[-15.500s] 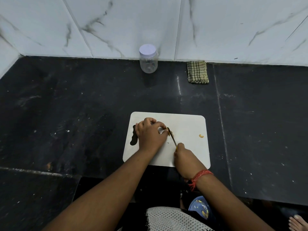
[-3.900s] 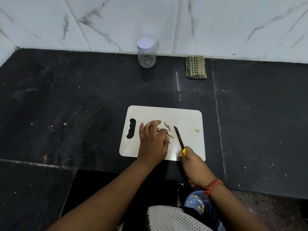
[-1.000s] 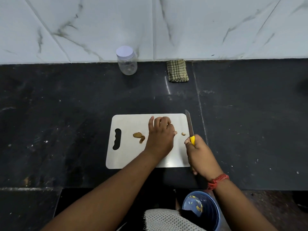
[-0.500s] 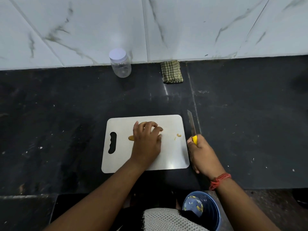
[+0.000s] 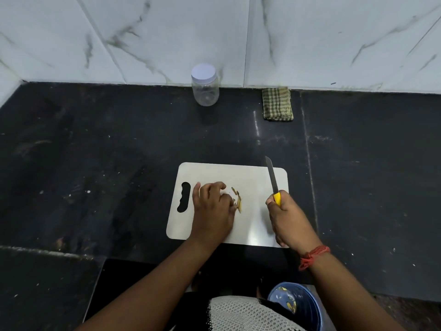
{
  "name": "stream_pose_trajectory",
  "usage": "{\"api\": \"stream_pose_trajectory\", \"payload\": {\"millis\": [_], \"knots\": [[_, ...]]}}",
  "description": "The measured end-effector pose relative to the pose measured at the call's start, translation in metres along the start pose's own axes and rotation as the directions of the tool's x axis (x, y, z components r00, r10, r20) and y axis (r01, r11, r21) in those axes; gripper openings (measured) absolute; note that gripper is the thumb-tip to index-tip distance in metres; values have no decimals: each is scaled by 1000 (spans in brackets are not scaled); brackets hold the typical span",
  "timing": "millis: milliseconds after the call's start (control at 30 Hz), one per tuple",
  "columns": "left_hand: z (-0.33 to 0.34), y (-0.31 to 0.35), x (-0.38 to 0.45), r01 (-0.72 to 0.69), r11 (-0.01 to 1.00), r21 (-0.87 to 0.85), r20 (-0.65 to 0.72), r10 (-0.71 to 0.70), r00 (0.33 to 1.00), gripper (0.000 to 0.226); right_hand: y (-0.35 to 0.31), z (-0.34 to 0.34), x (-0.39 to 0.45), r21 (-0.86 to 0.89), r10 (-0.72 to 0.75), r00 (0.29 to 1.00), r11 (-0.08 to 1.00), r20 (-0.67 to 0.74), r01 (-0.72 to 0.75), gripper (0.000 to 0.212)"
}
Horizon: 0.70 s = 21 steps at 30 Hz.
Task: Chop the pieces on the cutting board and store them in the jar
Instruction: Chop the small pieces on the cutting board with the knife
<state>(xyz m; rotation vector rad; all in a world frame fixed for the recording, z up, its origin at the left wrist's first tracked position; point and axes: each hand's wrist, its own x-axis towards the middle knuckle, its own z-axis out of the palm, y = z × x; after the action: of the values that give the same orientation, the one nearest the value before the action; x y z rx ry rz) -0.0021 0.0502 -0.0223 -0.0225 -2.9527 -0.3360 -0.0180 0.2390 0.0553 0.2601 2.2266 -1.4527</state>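
A white cutting board (image 5: 253, 225) lies on the black counter in front of me. Several thin yellow-brown pieces (image 5: 238, 199) sit in a small heap near its middle. My left hand (image 5: 212, 209) rests on the board with curled fingers, its fingertips against the left side of the heap. My right hand (image 5: 290, 219) grips the yellow handle of a small knife (image 5: 272, 176), whose blade points away over the board's right edge. A clear jar (image 5: 205, 88) with a white lid on stands at the back by the wall.
A folded green checked cloth (image 5: 277, 103) lies by the marble wall, right of the jar. A blue bin (image 5: 298, 304) with scraps stands below the counter edge at my right. The counter (image 5: 95, 163) is dark stone with a seam on the right.
My left hand has drawn the scattered pieces into one heap at the board's middle. The right hand with the knife has stayed by the board's right edge. My view shifted left.
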Motion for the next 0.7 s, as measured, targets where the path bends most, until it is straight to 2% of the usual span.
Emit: {"api": "stream_pose_trajectory", "payload": {"millis": [100,233,367,600,700], "knots": [[0,2,5,53,997,-48,-7,-54,999,14,-1,1,0,-4,-4,1000,1000,0,4,18],[-5,0,1,42,992,-123,-56,-49,997,6,0,-3,-1,-2,-11,1000,1000,-16,11,18],[-2,-10,-6,-11,996,-86,-9,10,1000,7,0,-7,0,6,13,1000,1000,-28,-12,18],[3,-3,9,7,998,-57,42,-4,999,12,-3,-3,1,-4,11,1000,1000,-10,-11,18],[2,-2,10,-14,998,-69,21,16,1000,16,-5,-4,2,-22,6,1000,1000,-12,-6,19]]}}
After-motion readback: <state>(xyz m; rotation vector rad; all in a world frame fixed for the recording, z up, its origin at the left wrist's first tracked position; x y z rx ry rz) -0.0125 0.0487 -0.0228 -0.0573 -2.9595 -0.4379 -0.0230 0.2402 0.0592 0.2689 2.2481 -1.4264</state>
